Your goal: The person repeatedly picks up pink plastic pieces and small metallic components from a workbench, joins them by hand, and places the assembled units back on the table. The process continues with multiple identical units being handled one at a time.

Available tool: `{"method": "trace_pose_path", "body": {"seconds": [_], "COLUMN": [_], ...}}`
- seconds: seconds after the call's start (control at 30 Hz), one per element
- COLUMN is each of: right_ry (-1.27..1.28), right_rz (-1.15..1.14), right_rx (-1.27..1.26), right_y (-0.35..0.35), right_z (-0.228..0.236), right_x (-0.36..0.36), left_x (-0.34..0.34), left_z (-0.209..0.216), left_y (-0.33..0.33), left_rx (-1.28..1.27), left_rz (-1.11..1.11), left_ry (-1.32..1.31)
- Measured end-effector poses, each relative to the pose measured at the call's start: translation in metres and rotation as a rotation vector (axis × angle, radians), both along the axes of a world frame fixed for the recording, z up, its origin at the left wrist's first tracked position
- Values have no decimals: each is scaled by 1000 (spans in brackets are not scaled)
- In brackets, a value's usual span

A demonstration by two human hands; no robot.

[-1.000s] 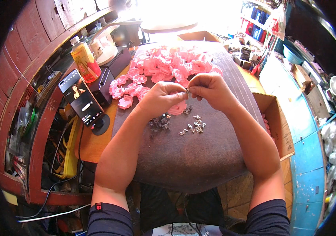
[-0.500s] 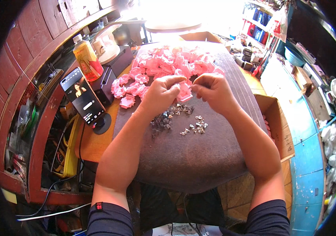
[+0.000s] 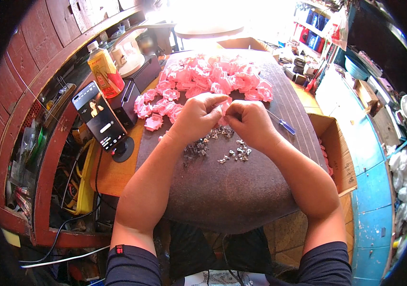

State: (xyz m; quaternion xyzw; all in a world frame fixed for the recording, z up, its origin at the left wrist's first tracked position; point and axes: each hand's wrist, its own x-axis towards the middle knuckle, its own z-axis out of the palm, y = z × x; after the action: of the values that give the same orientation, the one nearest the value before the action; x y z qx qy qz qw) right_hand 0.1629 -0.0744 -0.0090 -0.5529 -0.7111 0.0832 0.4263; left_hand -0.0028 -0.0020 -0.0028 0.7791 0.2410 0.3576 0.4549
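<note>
My left hand (image 3: 197,116) is closed on a small pink plastic part (image 3: 224,110), held up over the brown mat (image 3: 222,190). My right hand (image 3: 252,121) meets it from the other side, fingers pinched together at the part's edge; whether a small piece sits between those fingertips is hidden. Beyond both hands lies a large heap of similar pink plastic parts (image 3: 198,76). Small metal clips (image 3: 196,148) form a dark pile below my hands, with a few shiny clips (image 3: 240,151) scattered to its right.
Right of my right hand lies a blue-handled screwdriver (image 3: 287,126). At the left stand a phone on a stand (image 3: 101,117), a drink bottle (image 3: 105,71) and a dark box (image 3: 126,102). A cardboard box (image 3: 341,157) with pink parts is beside the table's right edge.
My right hand has moved left and slightly down, from beside the pink part up against it. The screwdriver, hidden before behind that hand, now shows.
</note>
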Motion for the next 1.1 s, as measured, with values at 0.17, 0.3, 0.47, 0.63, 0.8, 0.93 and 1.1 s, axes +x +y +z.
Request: {"method": "trace_pose_path", "body": {"seconds": [0.17,0.3,0.47,0.63,0.8,0.93,1.1], "right_ry": [-12,-46,-77,-240,-282,-305,-384], "right_rz": [-10,-14,76,102,174,205,204], "right_rx": [22,46,193,268,278,315,289], "right_y": [-2,0,-1,-5,-5,-3,-5], "right_z": [0,-1,5,9,13,12,16], "right_x": [-3,1,4,6,8,10,12], "left_x": [1,0,-6,-4,-4,-3,-4], "left_z": [0,-2,4,1,1,1,1], "left_y": [-1,0,5,8,7,8,8], "left_rx": [35,18,-114,-136,-175,-189,-188], "left_rz": [-9,0,40,31,30,20,-11], "left_ry": [-10,-12,-20,-41,-75,-88,-58]}}
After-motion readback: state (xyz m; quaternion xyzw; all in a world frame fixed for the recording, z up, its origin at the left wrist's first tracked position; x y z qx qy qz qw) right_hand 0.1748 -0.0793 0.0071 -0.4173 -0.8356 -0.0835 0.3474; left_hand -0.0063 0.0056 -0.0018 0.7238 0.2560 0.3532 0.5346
